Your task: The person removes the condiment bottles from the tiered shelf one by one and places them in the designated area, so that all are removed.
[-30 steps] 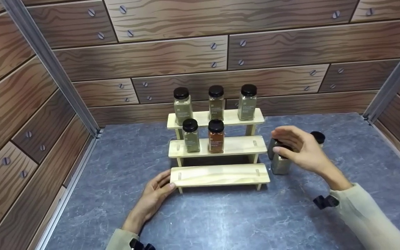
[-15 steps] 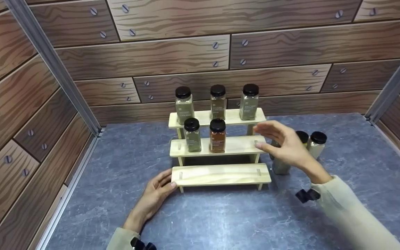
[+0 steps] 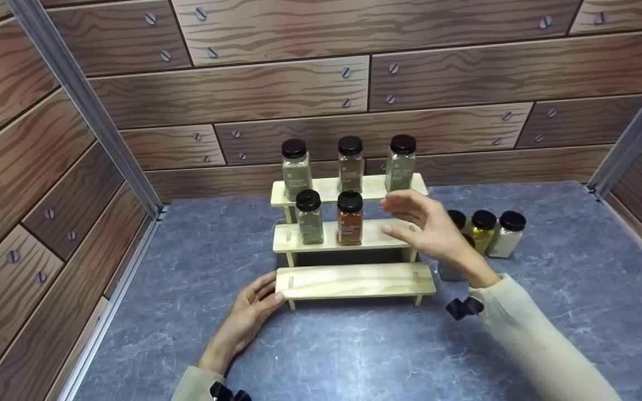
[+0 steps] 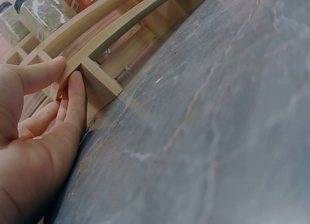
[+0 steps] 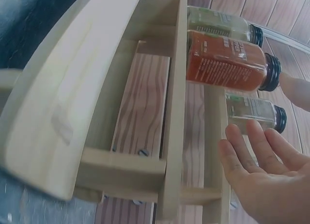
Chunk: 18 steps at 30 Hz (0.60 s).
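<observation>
A three-step pale wooden spice rack stands on the table. My left hand pinches the left end of its lowest step, thumb on top and fingers beneath, as the left wrist view also shows. Two black-capped spice jars stand on the middle step: a green one and a red-orange one. My right hand hovers over the right part of that step, fingers spread and holding nothing. In the right wrist view its thumb shows near the cap of the red-orange jar.
Three spice jars stand on the top step, left, middle and right. Right of the rack several more jars are grouped, including a yellow one and a pale one; my right hand partly hides others. Wood-patterned walls enclose the table.
My right hand has moved left from above the grouped jars to the middle step, uncovering the yellow and pale jars. My left hand stays on the rack.
</observation>
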Motion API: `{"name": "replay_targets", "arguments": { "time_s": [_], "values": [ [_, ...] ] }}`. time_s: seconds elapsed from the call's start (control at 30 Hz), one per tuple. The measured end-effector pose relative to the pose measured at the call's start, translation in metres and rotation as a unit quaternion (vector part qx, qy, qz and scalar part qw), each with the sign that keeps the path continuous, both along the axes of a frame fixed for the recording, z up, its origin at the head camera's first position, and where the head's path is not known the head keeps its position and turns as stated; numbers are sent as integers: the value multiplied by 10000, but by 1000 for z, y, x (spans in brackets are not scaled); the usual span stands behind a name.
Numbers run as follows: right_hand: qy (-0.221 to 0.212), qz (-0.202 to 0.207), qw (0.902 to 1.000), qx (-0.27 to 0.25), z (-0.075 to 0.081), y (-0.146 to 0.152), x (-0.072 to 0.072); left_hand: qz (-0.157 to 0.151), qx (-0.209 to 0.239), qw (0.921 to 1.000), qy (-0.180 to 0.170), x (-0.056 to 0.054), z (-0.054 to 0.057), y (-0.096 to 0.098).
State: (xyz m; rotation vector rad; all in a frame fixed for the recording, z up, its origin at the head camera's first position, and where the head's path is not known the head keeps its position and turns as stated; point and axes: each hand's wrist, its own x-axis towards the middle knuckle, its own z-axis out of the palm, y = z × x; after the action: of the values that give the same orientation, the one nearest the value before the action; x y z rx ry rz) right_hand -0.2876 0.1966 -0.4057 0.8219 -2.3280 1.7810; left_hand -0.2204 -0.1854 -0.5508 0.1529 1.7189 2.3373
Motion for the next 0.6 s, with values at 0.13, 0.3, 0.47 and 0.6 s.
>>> {"name": "replay_targets", "arguments": {
  "time_s": [0.13,0.3,0.47,0.6],
  "values": [
    [-168,76,9998,-81,-2,-10,-5,-62,-48,10000,40,0,0,0],
    [-372,129,9990,-219,-5,-25,-11,-70,-111,9999,48,-1,1,-1],
    [-518,199,9980,-300,-9,-40,-17,-70,-39,9999,64,-1,1,-1],
    [-566,229,9976,-342,-10,-50,-20,-50,1,10000,68,-1,0,0]
  ]
}}
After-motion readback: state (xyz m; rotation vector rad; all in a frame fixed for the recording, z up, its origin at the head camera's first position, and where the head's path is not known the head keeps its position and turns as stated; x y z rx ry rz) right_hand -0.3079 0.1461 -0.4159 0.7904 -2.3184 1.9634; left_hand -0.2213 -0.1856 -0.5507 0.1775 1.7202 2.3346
